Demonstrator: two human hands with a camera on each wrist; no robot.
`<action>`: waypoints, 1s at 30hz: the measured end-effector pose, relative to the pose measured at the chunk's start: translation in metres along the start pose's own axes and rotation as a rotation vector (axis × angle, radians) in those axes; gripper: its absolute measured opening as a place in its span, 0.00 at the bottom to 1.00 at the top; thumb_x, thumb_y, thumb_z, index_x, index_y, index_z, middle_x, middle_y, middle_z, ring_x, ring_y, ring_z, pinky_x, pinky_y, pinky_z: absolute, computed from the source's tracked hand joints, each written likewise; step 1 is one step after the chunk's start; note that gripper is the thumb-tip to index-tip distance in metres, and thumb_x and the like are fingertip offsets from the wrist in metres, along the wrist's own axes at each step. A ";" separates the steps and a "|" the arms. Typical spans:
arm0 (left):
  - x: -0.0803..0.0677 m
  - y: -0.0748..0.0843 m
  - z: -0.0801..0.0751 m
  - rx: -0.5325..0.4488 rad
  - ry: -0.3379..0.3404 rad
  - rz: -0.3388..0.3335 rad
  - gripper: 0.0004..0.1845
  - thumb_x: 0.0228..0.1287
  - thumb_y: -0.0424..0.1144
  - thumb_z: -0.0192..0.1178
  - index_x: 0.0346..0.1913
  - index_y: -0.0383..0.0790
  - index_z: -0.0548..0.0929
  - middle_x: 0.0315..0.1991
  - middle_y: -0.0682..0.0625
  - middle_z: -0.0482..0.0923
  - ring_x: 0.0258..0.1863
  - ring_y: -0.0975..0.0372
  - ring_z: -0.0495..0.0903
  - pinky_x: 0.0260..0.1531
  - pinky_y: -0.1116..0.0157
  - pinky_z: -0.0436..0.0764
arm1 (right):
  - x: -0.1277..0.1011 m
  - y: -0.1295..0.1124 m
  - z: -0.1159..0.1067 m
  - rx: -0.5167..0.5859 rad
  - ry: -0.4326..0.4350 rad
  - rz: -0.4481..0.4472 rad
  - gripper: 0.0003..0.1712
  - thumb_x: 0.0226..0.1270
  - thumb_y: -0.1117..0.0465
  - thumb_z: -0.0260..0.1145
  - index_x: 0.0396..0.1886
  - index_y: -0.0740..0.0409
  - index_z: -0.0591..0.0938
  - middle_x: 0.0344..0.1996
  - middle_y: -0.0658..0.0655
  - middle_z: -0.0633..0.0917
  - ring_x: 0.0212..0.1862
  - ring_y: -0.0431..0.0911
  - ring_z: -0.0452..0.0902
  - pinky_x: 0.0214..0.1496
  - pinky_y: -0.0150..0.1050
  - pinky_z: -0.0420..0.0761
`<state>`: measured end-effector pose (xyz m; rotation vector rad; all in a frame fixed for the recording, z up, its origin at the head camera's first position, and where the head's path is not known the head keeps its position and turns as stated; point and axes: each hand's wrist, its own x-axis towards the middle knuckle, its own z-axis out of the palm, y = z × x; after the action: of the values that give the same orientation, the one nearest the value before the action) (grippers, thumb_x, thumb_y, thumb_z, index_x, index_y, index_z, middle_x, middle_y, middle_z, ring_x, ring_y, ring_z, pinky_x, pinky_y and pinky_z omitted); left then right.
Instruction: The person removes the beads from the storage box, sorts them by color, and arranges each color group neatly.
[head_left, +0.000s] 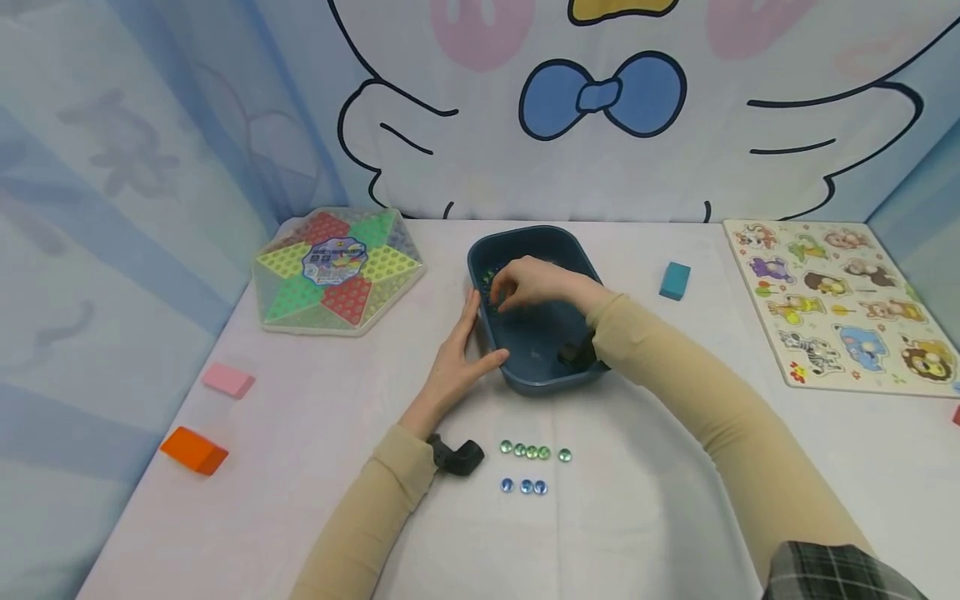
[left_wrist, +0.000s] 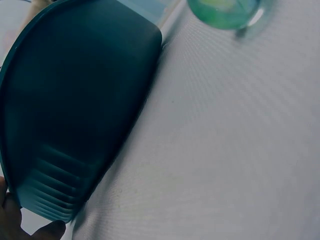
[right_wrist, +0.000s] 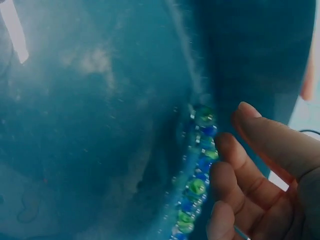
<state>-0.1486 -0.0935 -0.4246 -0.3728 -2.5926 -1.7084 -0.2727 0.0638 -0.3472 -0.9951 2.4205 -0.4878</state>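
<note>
A dark blue-green plastic basin (head_left: 543, 367) stands at the middle of the table. My left hand (head_left: 459, 354) rests against its left wall, fingers extended and thumb at the near-left side; fingertips also show at the lower left of the left wrist view. My right hand (head_left: 536, 282) reaches inside, above the left wall. Green and blue glass beads (right_wrist: 197, 187) lie gathered along that wall, close to its bent fingers. Thumb and index stand apart, with nothing visible between them. On the cloth in front lie a row of several green beads (head_left: 532, 452) and three blue beads (head_left: 527, 487).
A hexagonal patterned box (head_left: 337, 271) lies at the back left, and an animal puzzle board (head_left: 847, 304) at the right. Pink (head_left: 228, 379) and orange blocks (head_left: 193, 451) are near the left edge. A teal block (head_left: 675, 281) sits right of the basin.
</note>
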 end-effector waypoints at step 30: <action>0.000 0.000 0.000 0.000 0.006 -0.004 0.49 0.55 0.59 0.60 0.73 0.60 0.41 0.75 0.55 0.37 0.72 0.61 0.45 0.70 0.55 0.50 | -0.004 0.004 0.002 -0.016 -0.130 0.056 0.08 0.59 0.60 0.67 0.36 0.58 0.82 0.32 0.56 0.83 0.29 0.43 0.78 0.30 0.33 0.81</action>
<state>-0.1488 -0.0932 -0.4249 -0.3618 -2.5914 -1.7076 -0.2710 0.0694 -0.3496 -0.9330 2.3331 -0.3734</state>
